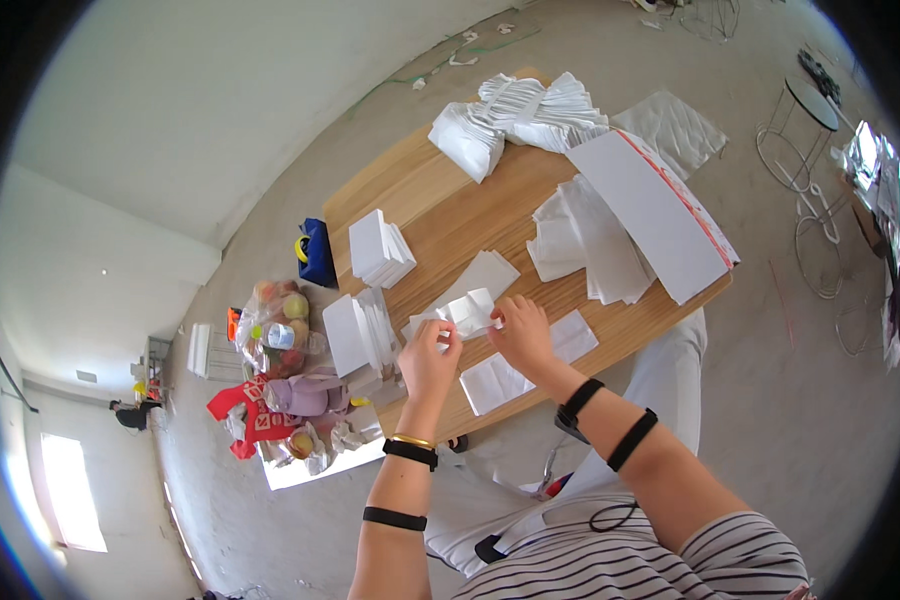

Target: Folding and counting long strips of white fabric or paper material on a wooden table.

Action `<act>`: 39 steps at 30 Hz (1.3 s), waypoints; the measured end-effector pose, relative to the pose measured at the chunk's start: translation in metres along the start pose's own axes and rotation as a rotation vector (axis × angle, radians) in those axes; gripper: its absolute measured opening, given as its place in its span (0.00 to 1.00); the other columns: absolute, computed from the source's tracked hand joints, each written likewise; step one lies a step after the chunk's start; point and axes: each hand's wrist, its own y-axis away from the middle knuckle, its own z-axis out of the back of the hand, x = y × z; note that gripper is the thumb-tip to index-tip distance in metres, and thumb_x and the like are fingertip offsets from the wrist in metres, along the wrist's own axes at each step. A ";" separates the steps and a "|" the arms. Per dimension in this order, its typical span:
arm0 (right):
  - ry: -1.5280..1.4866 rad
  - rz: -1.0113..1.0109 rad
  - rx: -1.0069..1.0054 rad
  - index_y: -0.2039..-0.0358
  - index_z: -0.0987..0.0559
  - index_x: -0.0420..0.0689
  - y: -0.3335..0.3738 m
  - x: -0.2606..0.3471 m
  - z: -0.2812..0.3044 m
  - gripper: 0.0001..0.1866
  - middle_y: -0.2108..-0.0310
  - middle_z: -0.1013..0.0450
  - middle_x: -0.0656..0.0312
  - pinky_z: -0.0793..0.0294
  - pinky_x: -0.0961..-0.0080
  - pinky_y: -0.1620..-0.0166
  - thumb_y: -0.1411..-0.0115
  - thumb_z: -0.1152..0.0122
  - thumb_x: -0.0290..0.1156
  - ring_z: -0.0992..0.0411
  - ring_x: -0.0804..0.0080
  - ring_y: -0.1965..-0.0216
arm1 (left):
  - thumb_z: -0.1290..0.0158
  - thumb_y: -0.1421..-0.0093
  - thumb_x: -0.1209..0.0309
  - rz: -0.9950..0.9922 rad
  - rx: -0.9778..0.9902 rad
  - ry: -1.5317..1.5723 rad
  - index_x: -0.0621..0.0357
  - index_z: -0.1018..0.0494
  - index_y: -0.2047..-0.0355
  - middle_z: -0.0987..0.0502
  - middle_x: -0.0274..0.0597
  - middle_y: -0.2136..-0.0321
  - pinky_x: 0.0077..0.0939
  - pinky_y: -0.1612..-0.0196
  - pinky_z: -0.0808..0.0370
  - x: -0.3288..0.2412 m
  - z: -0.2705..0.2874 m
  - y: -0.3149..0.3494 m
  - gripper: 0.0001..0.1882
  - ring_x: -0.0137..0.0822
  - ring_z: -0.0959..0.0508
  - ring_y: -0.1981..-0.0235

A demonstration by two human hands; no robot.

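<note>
Over the near edge of the wooden table, a small white folded sheet (470, 308) hangs between my hands, its upper part bent up. My left hand (428, 358) pinches its left side, fingers closed. On the right side, my right hand (521, 334) has thumb and fingertips closed at its edge. Beyond it lies a flat white piece (488, 272) on the wood. Another flat white piece (500, 383), with a crease across it, lies partly beneath my right hand and wrist. Whether these are paper or thin plastic I cannot tell.
Two stacks of white flat packets, one far (378, 246) and one near (347, 335), line the left side of the table (440, 215). A white box (655, 215), loose white sleeves (580, 240) and a bundle of white bags (540, 112) occupy the right and back. Fruit bags (282, 315) sit left.
</note>
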 end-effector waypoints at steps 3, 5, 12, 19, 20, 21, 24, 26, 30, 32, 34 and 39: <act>0.076 0.042 0.048 0.71 0.24 0.45 -0.012 0.017 0.002 0.07 0.70 0.26 0.59 0.34 0.60 0.56 0.48 0.34 0.29 0.29 0.58 0.61 | 0.40 0.47 0.74 -0.014 -0.114 0.017 0.51 0.24 0.68 0.20 0.35 0.68 0.31 0.68 0.25 0.006 0.032 0.016 0.06 0.35 0.18 0.71; 0.065 0.093 0.021 0.72 0.24 0.44 -0.008 0.034 0.008 0.07 0.72 0.26 0.59 0.34 0.61 0.59 0.47 0.34 0.28 0.28 0.58 0.64 | 0.40 0.47 0.76 0.014 -0.210 0.038 0.52 0.24 0.67 0.20 0.36 0.68 0.31 0.69 0.25 0.019 0.056 0.030 0.07 0.35 0.18 0.71; -0.533 -0.229 0.128 0.68 0.24 0.40 0.039 0.036 0.039 0.07 0.73 0.23 0.62 0.28 0.77 0.64 0.39 0.37 0.29 0.24 0.75 0.69 | 0.42 0.40 0.76 0.332 -0.681 0.287 0.61 0.24 0.66 0.22 0.32 0.71 0.15 0.72 0.30 0.076 0.108 0.098 0.03 0.22 0.23 0.74; -0.564 -0.502 0.261 0.66 0.24 0.37 0.085 -0.019 0.030 0.07 0.73 0.21 0.59 0.27 0.81 0.69 0.37 0.40 0.28 0.24 0.78 0.72 | 0.41 0.40 0.71 0.530 -0.620 0.235 0.61 0.24 0.66 0.22 0.38 0.70 0.25 0.68 0.31 0.125 0.066 0.164 0.06 0.30 0.23 0.74; -0.564 -0.528 0.277 0.66 0.24 0.36 0.088 -0.021 0.031 0.07 0.73 0.21 0.59 0.27 0.81 0.71 0.37 0.41 0.28 0.24 0.78 0.74 | 0.41 0.41 0.72 0.613 -0.565 0.207 0.60 0.24 0.66 0.22 0.41 0.69 0.31 0.64 0.28 0.127 0.063 0.170 0.06 0.36 0.20 0.68; -0.559 -0.528 0.284 0.66 0.24 0.36 0.089 -0.024 0.031 0.07 0.73 0.21 0.59 0.27 0.81 0.71 0.37 0.41 0.28 0.24 0.78 0.74 | 0.41 0.41 0.72 0.620 -0.568 0.208 0.60 0.24 0.66 0.22 0.41 0.69 0.31 0.64 0.28 0.130 0.061 0.176 0.06 0.36 0.20 0.68; -0.496 -0.536 0.331 0.65 0.23 0.37 0.091 -0.032 0.032 0.06 0.73 0.21 0.58 0.27 0.81 0.72 0.35 0.41 0.28 0.24 0.77 0.74 | 0.43 0.43 0.74 0.750 -0.406 0.081 0.60 0.25 0.61 0.22 0.46 0.60 0.37 0.53 0.27 0.127 0.059 0.180 0.09 0.44 0.22 0.55; -0.450 -0.505 0.347 0.64 0.23 0.35 0.092 -0.040 0.037 0.08 0.75 0.21 0.58 0.26 0.79 0.76 0.36 0.42 0.27 0.24 0.77 0.77 | 0.44 0.43 0.75 0.455 -0.574 -0.161 0.60 0.28 0.52 0.27 0.51 0.48 0.45 0.42 0.34 0.098 0.058 0.168 0.18 0.53 0.29 0.45; -0.427 -0.573 0.366 0.64 0.23 0.34 0.090 -0.034 0.042 0.08 0.76 0.21 0.58 0.24 0.79 0.75 0.36 0.42 0.27 0.24 0.77 0.77 | 0.44 0.40 0.67 0.023 -0.071 0.036 0.63 0.38 0.39 0.38 0.58 0.37 0.52 0.33 0.43 0.041 0.038 0.151 0.30 0.58 0.39 0.35; -0.433 -0.543 0.391 0.65 0.23 0.34 0.090 -0.034 0.039 0.08 0.76 0.22 0.59 0.24 0.79 0.76 0.36 0.42 0.28 0.23 0.76 0.77 | 0.43 0.40 0.64 -0.002 -0.017 0.012 0.64 0.43 0.36 0.41 0.58 0.34 0.52 0.32 0.47 0.027 0.014 0.147 0.35 0.58 0.42 0.33; -0.402 -0.527 0.371 0.65 0.23 0.34 0.091 -0.033 0.037 0.08 0.76 0.22 0.59 0.24 0.79 0.76 0.36 0.41 0.28 0.23 0.77 0.77 | 0.42 0.40 0.61 -0.032 0.042 -0.007 0.64 0.48 0.33 0.45 0.58 0.32 0.53 0.30 0.50 0.031 -0.004 0.147 0.41 0.57 0.46 0.31; -0.187 -0.495 0.389 0.67 0.21 0.39 0.090 -0.026 0.044 0.09 0.77 0.22 0.59 0.25 0.74 0.74 0.38 0.38 0.33 0.22 0.72 0.76 | 0.43 0.39 0.53 0.307 0.166 -0.146 0.62 0.59 0.29 0.46 0.58 0.31 0.53 0.29 0.54 0.055 -0.023 0.163 0.49 0.55 0.49 0.29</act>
